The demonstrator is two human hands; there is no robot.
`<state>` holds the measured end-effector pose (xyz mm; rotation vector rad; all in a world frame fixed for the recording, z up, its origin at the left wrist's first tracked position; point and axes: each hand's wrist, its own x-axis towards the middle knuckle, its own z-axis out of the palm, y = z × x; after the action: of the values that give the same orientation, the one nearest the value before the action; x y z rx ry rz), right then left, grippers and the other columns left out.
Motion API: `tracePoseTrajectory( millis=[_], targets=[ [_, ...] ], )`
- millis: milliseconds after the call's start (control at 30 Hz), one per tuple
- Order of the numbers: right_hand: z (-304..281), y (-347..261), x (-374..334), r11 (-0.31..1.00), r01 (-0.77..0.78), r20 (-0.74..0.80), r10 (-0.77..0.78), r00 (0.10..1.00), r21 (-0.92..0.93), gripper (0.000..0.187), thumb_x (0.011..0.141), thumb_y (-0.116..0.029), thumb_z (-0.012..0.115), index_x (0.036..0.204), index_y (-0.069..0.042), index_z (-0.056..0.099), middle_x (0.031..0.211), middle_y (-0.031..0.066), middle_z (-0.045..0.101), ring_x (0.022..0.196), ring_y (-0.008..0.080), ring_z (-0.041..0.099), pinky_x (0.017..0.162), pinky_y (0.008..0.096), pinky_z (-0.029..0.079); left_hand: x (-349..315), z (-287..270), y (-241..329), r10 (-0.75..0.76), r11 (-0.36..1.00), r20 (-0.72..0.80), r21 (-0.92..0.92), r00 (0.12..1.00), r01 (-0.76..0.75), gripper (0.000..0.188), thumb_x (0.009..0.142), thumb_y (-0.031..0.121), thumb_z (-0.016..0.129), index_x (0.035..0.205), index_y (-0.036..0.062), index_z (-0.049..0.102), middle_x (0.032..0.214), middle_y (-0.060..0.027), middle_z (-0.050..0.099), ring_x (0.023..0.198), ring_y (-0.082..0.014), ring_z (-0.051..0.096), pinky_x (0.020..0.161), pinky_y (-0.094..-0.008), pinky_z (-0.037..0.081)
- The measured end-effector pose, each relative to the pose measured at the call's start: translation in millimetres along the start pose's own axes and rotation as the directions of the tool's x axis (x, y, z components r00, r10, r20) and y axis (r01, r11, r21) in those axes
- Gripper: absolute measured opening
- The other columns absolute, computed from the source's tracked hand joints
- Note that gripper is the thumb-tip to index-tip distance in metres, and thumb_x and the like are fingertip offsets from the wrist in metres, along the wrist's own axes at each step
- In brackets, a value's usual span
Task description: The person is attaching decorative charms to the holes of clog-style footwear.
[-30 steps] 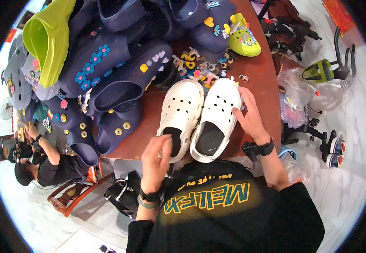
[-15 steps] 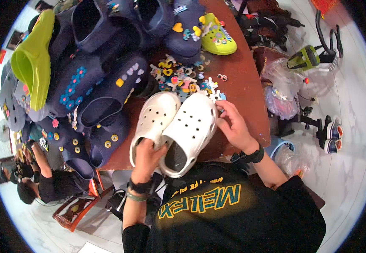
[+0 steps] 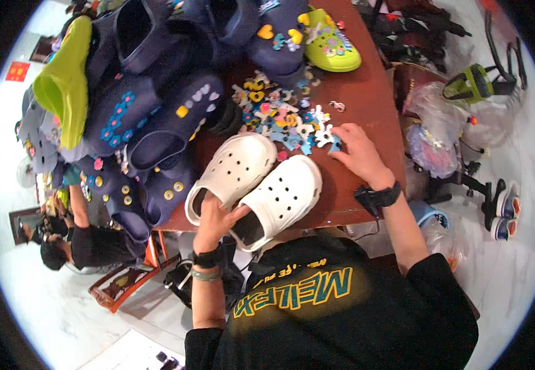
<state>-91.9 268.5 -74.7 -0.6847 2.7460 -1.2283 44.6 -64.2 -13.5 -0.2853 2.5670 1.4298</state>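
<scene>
My left hand (image 3: pixel 215 222) grips two white perforated clogs at their heel ends. Its fingers reach inside the left clog (image 3: pixel 238 161), while the thumb lies at the opening of the right clog (image 3: pixel 289 194). Both clogs rest side by side, toes pointing away from me, and their tops carry no charms. To the right, my right hand (image 3: pixel 363 157) is at the near edge of a heap of small colourful shoe charms (image 3: pixel 280 114). Its thumb and forefinger stand apart around a light-blue charm (image 3: pixel 336 146); a firm grip on it cannot be seen.
Dark-blue clogs with charms (image 3: pixel 156 111) are piled on the left, beside a lime-green clog (image 3: pixel 67 86). Another decorated lime clog (image 3: pixel 332 46) stands at the far side of the brown table (image 3: pixel 372 92). A co-worker (image 3: pixel 98 243) sits left; a plastic bag (image 3: pixel 434 145) hangs right.
My right hand has moved from the right clog's toe to the edge of the charm heap. The white clogs have come nearer me and spread apart at the toes.
</scene>
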Motion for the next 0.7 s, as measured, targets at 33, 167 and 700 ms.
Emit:
tracePoseTrajectory(
  millis=[33,167,700],
  targets=[
    [2,5,-1,0.998,0.052,-0.039,-0.051,0.998,0.023,0.046,0.075,-0.010,0.070,0.118,-0.005,0.056,0.112,0.0134,0.053,0.106,0.0334,0.050,0.091,0.0391,0.043,0,-3,3,0.063,0.990,-0.010,0.128,0.998,-0.061,0.042,0.068,0.016,0.076,0.107,0.0039,0.067,0.112,-0.0168,0.065,0.106,-0.0337,0.060,0.091,-0.0407,0.045],
    [-4,3,-9,0.995,0.094,-0.011,-0.094,0.996,-0.013,0.041,0.074,-0.004,0.069,0.113,-0.004,0.057,0.113,0.0129,0.052,0.104,0.0344,0.050,0.089,0.0399,0.043,9,-2,5,0.379,0.871,0.030,0.326,0.925,-0.367,0.039,0.068,0.017,0.074,0.106,0.0092,0.068,0.113,-0.0159,0.064,0.108,-0.0365,0.058,0.092,-0.0428,0.045],
    [-17,-26,12,0.919,0.160,0.109,-0.128,0.986,-0.360,0.027,0.069,-0.012,0.076,0.086,-0.004,0.055,0.090,0.0098,0.053,0.091,0.0326,0.050,0.081,0.0399,0.043,32,-20,-14,0.313,0.935,0.267,0.081,0.911,-0.345,0.046,0.084,0.040,0.066,0.114,0.0048,0.063,0.115,-0.0189,0.062,0.106,-0.0375,0.058,0.089,-0.0391,0.045]
  ],
)
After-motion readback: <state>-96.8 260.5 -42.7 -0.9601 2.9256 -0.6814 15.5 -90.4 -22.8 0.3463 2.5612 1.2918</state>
